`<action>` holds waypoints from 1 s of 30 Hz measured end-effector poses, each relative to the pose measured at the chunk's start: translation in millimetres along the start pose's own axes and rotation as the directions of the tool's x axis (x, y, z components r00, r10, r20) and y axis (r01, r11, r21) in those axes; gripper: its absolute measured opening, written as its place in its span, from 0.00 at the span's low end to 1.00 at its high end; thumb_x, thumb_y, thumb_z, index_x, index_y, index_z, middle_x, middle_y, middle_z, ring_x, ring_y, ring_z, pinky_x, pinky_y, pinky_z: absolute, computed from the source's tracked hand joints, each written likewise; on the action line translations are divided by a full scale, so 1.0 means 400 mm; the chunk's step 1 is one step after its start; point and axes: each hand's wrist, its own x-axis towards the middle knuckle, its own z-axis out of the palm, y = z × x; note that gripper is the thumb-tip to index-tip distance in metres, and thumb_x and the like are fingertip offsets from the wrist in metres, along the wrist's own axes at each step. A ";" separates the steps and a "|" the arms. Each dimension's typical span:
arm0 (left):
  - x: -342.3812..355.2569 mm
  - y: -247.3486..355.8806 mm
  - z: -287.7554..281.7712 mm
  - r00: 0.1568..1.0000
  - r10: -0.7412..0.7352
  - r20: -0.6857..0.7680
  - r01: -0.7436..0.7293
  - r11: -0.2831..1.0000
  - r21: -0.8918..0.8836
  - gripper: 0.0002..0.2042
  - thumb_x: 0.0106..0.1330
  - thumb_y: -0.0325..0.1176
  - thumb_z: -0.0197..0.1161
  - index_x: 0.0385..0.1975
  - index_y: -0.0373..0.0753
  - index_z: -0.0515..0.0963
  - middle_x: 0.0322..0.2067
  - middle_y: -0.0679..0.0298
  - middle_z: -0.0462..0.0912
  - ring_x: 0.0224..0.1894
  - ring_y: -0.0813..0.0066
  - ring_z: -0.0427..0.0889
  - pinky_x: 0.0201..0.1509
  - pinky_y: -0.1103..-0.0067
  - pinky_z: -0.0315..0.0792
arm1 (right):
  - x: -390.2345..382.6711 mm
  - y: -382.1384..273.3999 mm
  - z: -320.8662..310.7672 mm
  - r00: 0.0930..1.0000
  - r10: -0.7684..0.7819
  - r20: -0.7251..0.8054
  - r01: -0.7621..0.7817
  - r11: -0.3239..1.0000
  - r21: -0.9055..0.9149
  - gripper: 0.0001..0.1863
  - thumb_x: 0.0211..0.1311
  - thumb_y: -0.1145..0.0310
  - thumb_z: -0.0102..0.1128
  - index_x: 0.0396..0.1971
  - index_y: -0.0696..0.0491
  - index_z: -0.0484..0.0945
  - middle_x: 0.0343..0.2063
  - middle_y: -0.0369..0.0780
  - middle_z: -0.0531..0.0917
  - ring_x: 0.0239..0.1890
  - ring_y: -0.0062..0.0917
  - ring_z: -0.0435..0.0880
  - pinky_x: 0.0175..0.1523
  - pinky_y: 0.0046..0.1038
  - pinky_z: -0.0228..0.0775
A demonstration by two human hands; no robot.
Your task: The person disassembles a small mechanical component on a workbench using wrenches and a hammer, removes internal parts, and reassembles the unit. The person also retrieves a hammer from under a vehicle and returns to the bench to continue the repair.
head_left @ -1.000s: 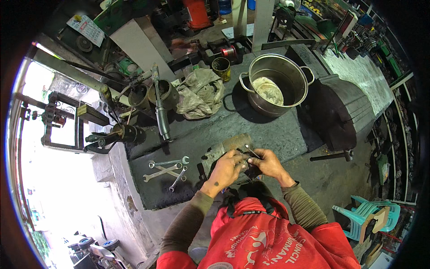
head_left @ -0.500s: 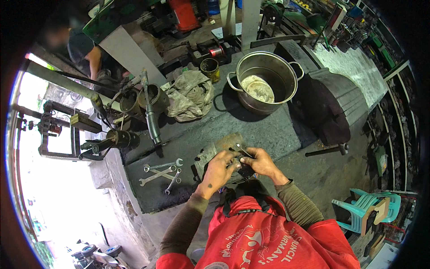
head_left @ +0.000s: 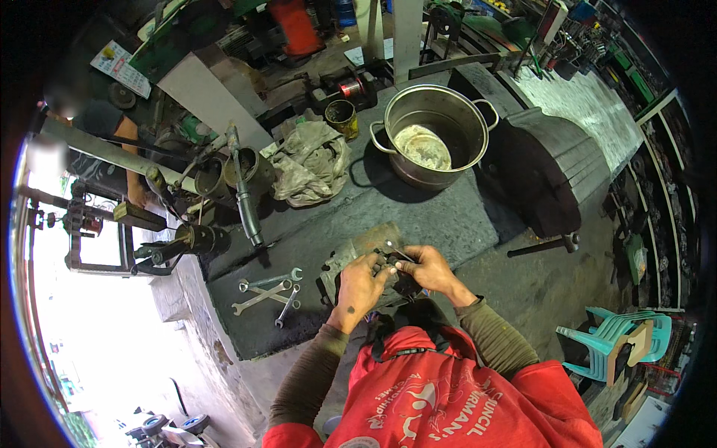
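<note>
A greasy grey metal part (head_left: 379, 236) with dark bolts lies at the near edge of the bench, under both my hands. My left hand (head_left: 358, 287) is closed at its top, thumb and fingers pinched together; what sits between them is too small to name. In my right hand (head_left: 435, 272) is a slim metal tool (head_left: 402, 254) with a shiny rounded end, pointing up and to the left. Its thumb and fingertips meet close to those of my left hand. The palms hide much of the metal part. Left of it, several wrenches (head_left: 265, 291) lie partly crossed on the bench.
A big steel pot (head_left: 437, 175) stands at the back of the bench (head_left: 321, 224), beside a crumpled rag (head_left: 312, 160) and a yellowish can (head_left: 341, 118). A hammer (head_left: 549, 245) lies right. Stacked turquoise chairs (head_left: 612, 343) stand low right. Another person's arm (head_left: 133, 168) shows far left.
The tool in my right hand has shifted slightly, its end swinging left. My left fingers stay pinched at the part. The other person's arm has moved lower at far left.
</note>
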 end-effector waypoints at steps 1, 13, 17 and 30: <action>0.001 0.003 0.005 0.999 0.026 -0.028 -0.025 0.999 0.024 0.15 0.59 0.39 0.78 0.36 0.34 0.84 0.33 0.48 0.85 0.36 0.48 0.85 0.40 0.63 0.76 | 0.001 0.000 0.001 1.000 -0.009 -0.008 0.009 1.000 -0.008 0.10 0.69 0.68 0.70 0.43 0.60 0.86 0.27 0.33 0.84 0.31 0.16 0.78 0.37 0.28 0.71; 0.017 0.011 -0.042 0.925 -0.367 0.095 0.379 0.885 -0.270 0.11 0.68 0.32 0.72 0.47 0.36 0.85 0.34 0.56 0.91 0.35 0.77 0.87 0.39 0.77 0.79 | 0.017 0.031 0.001 0.999 -0.027 0.039 0.025 0.999 0.046 0.10 0.71 0.67 0.69 0.42 0.59 0.87 0.26 0.30 0.83 0.29 0.14 0.75 0.34 0.25 0.69; 0.011 0.024 -0.023 0.920 -0.359 0.156 0.391 0.867 -0.308 0.10 0.69 0.30 0.71 0.47 0.36 0.84 0.33 0.60 0.90 0.33 0.79 0.85 0.38 0.78 0.77 | 0.019 0.044 -0.005 0.999 0.025 0.023 -0.031 0.960 0.278 0.09 0.72 0.67 0.68 0.43 0.58 0.87 0.26 0.30 0.82 0.27 0.14 0.74 0.32 0.23 0.66; 0.188 0.101 0.137 0.962 0.243 0.122 -0.253 0.965 0.071 0.10 0.63 0.28 0.70 0.44 0.38 0.86 0.39 0.54 0.85 0.48 0.50 0.84 0.53 0.62 0.77 | -0.134 0.110 -0.120 0.948 0.047 -0.316 -0.063 0.997 -0.042 0.26 0.65 0.75 0.64 0.64 0.61 0.77 0.49 0.51 0.87 0.51 0.39 0.86 0.56 0.36 0.76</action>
